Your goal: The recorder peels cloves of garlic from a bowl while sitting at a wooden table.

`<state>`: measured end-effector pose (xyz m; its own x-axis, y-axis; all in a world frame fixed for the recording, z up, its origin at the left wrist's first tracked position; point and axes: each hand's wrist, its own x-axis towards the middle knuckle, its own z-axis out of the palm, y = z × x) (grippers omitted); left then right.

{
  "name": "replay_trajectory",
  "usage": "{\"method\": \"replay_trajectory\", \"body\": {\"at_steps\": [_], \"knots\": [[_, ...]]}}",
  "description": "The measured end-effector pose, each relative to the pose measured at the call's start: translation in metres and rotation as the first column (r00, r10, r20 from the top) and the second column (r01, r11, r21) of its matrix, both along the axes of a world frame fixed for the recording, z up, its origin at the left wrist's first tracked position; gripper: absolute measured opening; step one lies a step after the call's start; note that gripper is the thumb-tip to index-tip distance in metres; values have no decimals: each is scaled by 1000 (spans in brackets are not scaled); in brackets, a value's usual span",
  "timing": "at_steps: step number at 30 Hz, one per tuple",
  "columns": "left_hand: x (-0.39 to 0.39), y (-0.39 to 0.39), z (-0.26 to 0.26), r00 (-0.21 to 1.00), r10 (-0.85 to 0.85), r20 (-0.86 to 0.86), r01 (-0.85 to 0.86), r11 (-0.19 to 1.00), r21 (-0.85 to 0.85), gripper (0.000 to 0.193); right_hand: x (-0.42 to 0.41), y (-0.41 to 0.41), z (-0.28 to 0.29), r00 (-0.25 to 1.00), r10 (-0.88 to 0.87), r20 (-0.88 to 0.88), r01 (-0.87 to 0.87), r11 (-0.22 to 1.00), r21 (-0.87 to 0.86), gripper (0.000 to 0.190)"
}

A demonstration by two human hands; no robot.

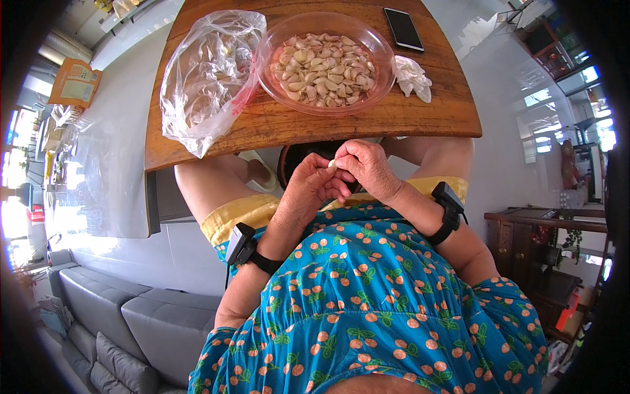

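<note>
A small pale garlic clove [332,164] is pinched between the fingertips of both hands, just off the table's near edge. My left hand [315,180] steadies it from one side, palm turned partly up with the lower fingers curled. From the other side my right hand [364,161] grips it between thumb and forefinger. Below them, between the knees, stands a dark round container [290,165], largely hidden by the hands. On the table a clear pinkish plastic bowl [325,109] holds many garlic cloves [325,69], most with skin on.
Left of the bowl, a crumpled clear plastic bag [209,83] hangs slightly over the edge of the wooden table [443,115]. A white crumpled tissue [412,79] and a smartphone [403,29] lie to the right. A grey sofa [167,315] stands at lower left, a dark wooden cabinet [517,236] at right.
</note>
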<state>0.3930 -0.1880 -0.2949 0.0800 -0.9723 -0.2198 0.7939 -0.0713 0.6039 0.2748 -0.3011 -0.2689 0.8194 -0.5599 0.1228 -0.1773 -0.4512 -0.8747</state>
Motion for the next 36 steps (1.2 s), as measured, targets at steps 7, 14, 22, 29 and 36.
{"method": "replay_trajectory", "body": {"at_steps": [7, 14, 22, 29, 36], "knots": [[0, -1, -3, 999, -12, -53, 12, 1000, -5, 10, -1, 0, -7, 1000, -5, 2, 4, 965, 261, 13], [0, 0, -2, 994, -27, -105, 25, 999, -24, 7, -3, -3, -8, 999, -9, 45, -1, 972, 234, 13], [1, 1, -3, 996, -12, -93, 13, 1000, 10, 6, -1, -3, -2, 997, 11, -77, 8, 972, 233, 16], [4, 1, -9, 989, -12, -146, 16, 1000, 26, 7, -2, -4, -9, 998, 25, -53, -14, 979, 203, 14], [5, 3, -6, 986, -10, -166, 18, 999, 42, 6, -2, -3, -6, 999, 24, -35, -16, 973, 230, 14]]}}
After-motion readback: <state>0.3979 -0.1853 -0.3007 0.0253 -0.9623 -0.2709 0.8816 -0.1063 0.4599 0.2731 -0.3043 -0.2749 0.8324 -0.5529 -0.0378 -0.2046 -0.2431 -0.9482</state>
